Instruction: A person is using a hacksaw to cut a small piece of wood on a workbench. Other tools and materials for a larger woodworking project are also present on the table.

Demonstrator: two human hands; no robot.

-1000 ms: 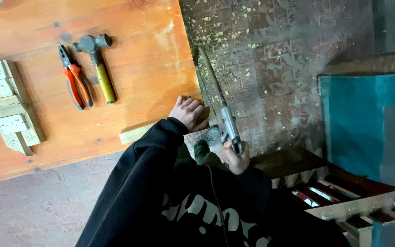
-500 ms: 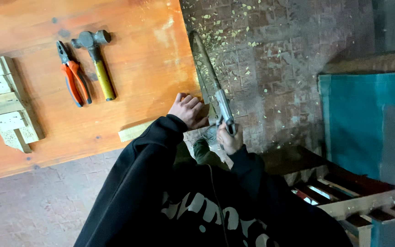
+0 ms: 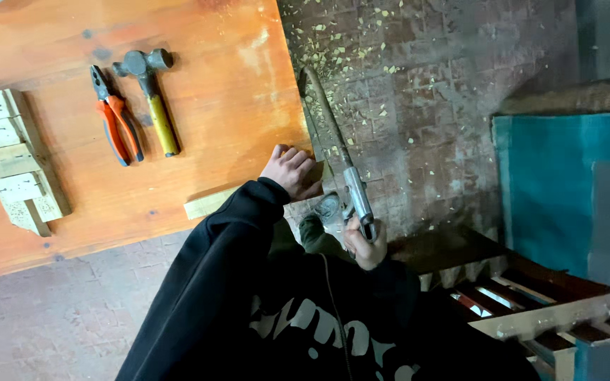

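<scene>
Steel handsaw (image 3: 333, 148), stiff but likely whippy along its long blade, hangs just off the tabletop's (image 3: 213, 106) right edge, the right hand (image 3: 365, 243) wrapped round its grip, while the left hand (image 3: 292, 171) lies flat, pinning a light wooden strip (image 3: 210, 202) at that edge.

A single head-worn camera looks steeply down from above the person's own shoulders, so the black-sleeved arms rise from the bottom edge. The view is rolled, the orange wooden table (image 3: 178, 106) filling the upper left and the brick floor (image 3: 425, 92) the right. It sits close to the arms, farther from the floor.
</scene>
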